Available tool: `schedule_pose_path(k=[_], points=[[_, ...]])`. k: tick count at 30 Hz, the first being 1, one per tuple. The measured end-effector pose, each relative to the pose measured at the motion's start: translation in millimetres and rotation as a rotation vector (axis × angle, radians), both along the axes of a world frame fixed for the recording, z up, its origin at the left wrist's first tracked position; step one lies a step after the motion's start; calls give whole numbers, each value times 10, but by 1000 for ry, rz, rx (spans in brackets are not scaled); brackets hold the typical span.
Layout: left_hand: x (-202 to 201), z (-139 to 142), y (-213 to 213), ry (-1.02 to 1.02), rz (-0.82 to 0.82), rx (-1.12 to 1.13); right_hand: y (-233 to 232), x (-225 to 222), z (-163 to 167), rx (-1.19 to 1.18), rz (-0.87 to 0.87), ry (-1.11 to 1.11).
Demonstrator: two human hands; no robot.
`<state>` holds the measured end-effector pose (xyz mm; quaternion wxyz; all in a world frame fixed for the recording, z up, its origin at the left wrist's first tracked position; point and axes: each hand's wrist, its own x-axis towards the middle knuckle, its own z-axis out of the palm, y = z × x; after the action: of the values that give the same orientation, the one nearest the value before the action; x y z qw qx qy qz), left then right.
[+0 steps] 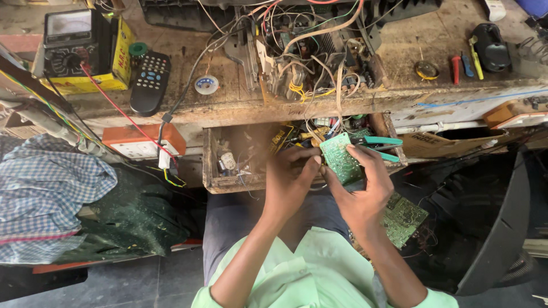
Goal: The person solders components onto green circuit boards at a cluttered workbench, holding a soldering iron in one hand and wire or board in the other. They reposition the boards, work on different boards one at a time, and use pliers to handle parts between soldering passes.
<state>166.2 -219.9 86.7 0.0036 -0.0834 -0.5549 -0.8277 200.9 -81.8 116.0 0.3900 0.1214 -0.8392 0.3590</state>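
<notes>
1. Nearest the camera, a person in a pale green shirt sits at a wooden bench [240, 105], both forearms reaching forward over the lap.
2. The right hand [361, 191] is closed around a small green circuit board [340, 161], thumb on one edge and fingers on the other, tilting its face up toward the camera, apparently for inspection.
3. The left hand [290, 174] sits just left of the board, fingers curled, fingertips pinched at the board's left edge; what they pinch is too small to tell.
4. A second green board [403, 218] lies below and right of the held board, on the lap, wires trailing.
5. Directly behind the board is an open drawer [228, 183] holding small parts and teal-handled pliers [379, 142], within easy reach.
6. Above the board, on the bench, sits an opened chassis [311, 54] full of wires.
7. Far left of the board stand a remote [149, 81] and a multimeter [71, 45] with a red lead.
</notes>
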Motion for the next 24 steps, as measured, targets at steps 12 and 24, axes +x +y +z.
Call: schedule_pose_path(k=[12,24], points=[[-350,-357,95,21,140,-99,-53,-336,-470,-135,52,-104],[-715,-462,93,30,134,-133,-48,-673,-748,-135,48,-123]])
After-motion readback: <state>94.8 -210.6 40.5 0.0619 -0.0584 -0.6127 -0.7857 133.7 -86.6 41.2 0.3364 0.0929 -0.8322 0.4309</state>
